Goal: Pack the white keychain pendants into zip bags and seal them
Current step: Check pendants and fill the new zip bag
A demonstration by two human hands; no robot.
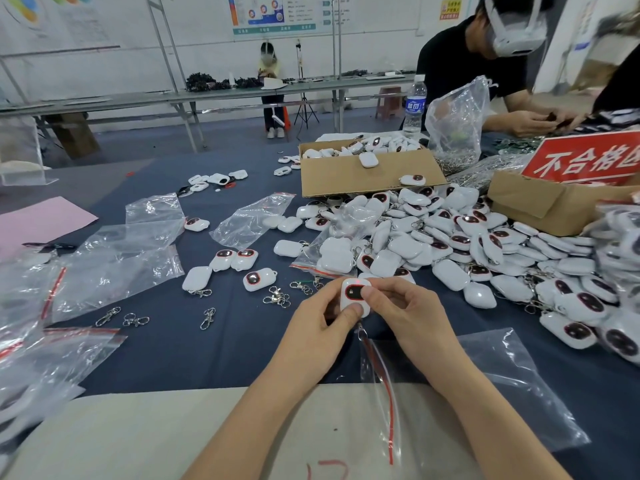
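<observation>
An empty zip bag [384, 386] with a red seal strip is seen nearest on the counter [242, 348]. Just beyond it, one white keychain pendant [353, 294] is pinched between the left hand [318, 320] and the right hand [405, 310], not yet bagged. Farther off, a heap of loose pendants [485, 244] and a filled cardboard box [363, 178] are left unpacked, so most of the work is judged to remain.

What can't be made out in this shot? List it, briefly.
All in the head view:
- White pendant: its lower edge and right side are hidden under the left hand thumb and the right hand fingers.
- Zip bag beneath the forearms: the right forearm partly covers its mouth, so I cannot tell if it is open or sealed.
- Red sign: wording cut off by the right edge.
- Wall poster: print too small, top cut off.
</observation>
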